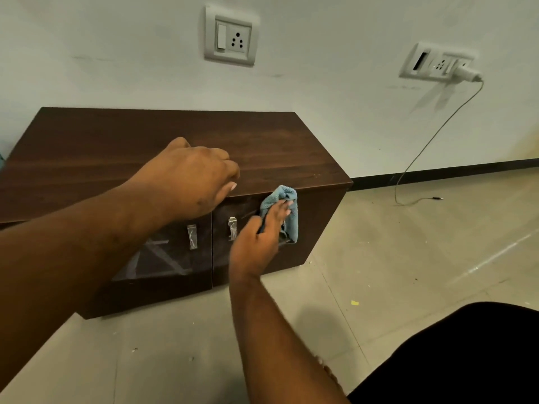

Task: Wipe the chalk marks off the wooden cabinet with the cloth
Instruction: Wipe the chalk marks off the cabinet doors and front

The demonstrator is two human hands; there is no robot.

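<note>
A low dark wooden cabinet [116,147] stands against the wall, with two front doors and wrapped metal handles. White chalk marks [157,258] in crossing lines cover the left door; faint streaks show on the right door. My right hand [259,237] presses a light blue cloth [287,211] flat against the upper part of the right door. My left hand [195,176] rests on the cabinet's top front edge with its fingers curled over it, my forearm hiding part of the left door.
Two wall sockets [230,36] sit above the cabinet; from the right one [437,64] a charger cable [420,158] trails to the tiled floor [408,272]. My dark-clothed knee [466,360] is at the lower right.
</note>
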